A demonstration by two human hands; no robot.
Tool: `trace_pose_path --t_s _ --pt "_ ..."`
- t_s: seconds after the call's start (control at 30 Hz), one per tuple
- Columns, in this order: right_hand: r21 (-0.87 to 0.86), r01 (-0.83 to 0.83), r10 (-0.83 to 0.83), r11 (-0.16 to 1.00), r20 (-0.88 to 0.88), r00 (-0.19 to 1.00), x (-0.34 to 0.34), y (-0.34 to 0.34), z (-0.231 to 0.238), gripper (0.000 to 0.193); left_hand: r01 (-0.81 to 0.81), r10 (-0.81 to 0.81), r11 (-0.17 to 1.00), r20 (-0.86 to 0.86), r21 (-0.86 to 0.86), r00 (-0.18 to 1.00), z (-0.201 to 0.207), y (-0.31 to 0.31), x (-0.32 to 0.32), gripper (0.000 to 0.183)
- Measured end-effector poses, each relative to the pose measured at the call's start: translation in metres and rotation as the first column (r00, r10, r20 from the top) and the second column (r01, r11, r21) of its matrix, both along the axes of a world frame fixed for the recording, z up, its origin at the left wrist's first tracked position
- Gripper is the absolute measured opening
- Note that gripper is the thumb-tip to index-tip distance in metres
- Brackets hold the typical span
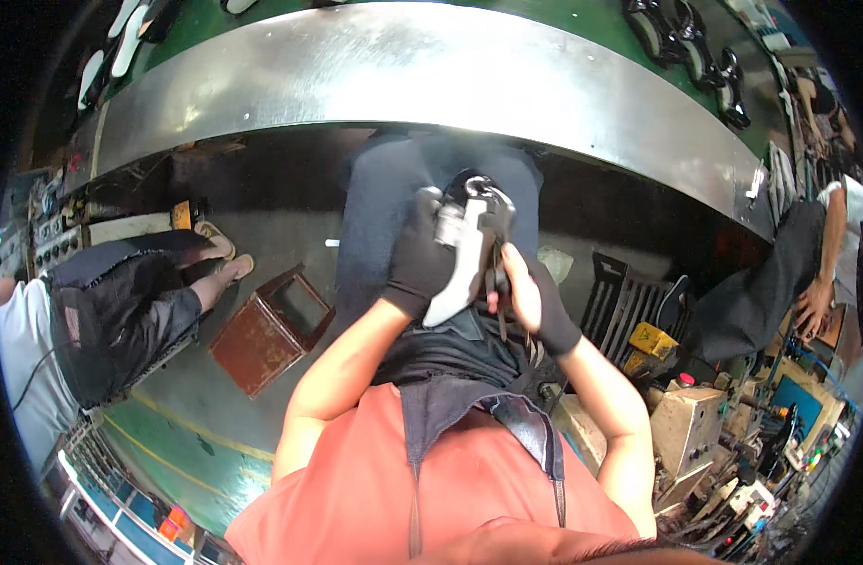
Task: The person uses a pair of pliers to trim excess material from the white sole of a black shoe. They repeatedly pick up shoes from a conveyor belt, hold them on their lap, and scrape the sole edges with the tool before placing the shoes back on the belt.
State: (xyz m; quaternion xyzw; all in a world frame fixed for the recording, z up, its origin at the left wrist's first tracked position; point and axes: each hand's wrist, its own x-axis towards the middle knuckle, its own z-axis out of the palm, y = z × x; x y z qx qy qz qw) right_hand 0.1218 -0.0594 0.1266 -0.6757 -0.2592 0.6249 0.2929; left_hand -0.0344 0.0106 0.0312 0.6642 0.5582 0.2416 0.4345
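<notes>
My left hand (420,252), in a black glove, grips a black shoe with a pale sole (469,247) held upside down over my lap. My right hand (528,294), also in a black fingerless glove, pinches the shoe's dark upper edge and dangling laces beside the sole. Both hands touch the shoe. I sit wearing an orange shirt and a dark apron.
A curved metal conveyor edge (431,75) runs across the top, with black shoes (695,47) on the green belt. A rusty brown box (271,330) stands on the floor left. A seated person (120,301) is at left, another person (817,264) at right. Machines and tools (733,443) crowd the lower right.
</notes>
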Motion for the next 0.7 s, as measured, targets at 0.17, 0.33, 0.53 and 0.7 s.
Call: trace_pose_path --t_s 0.17,0.33,0.53,0.7 --pt "0.076 -0.057 0.061 0.996 -0.060 0.996 0.016 0.000 -0.023 0.051 0.246 -0.253 0.967 0.137 0.066 0.958 0.010 0.017 -0.027 0.049" --pt "0.119 -0.168 0.178 0.979 -0.073 0.981 0.031 -0.002 -0.038 0.047 -0.063 0.056 0.994 0.090 0.085 0.994 0.008 -0.028 -0.006 0.055" --pt "0.171 -0.163 0.173 0.972 -0.046 0.984 0.037 -0.006 -0.041 0.051 0.102 -0.102 0.995 0.056 0.009 0.993 0.002 -0.057 -0.029 0.067" --pt "0.115 0.061 -0.042 0.991 -0.158 0.987 0.012 -0.013 -0.034 0.052 0.169 -0.157 0.983 0.145 -0.074 0.977 -0.005 -0.055 -0.041 0.055"
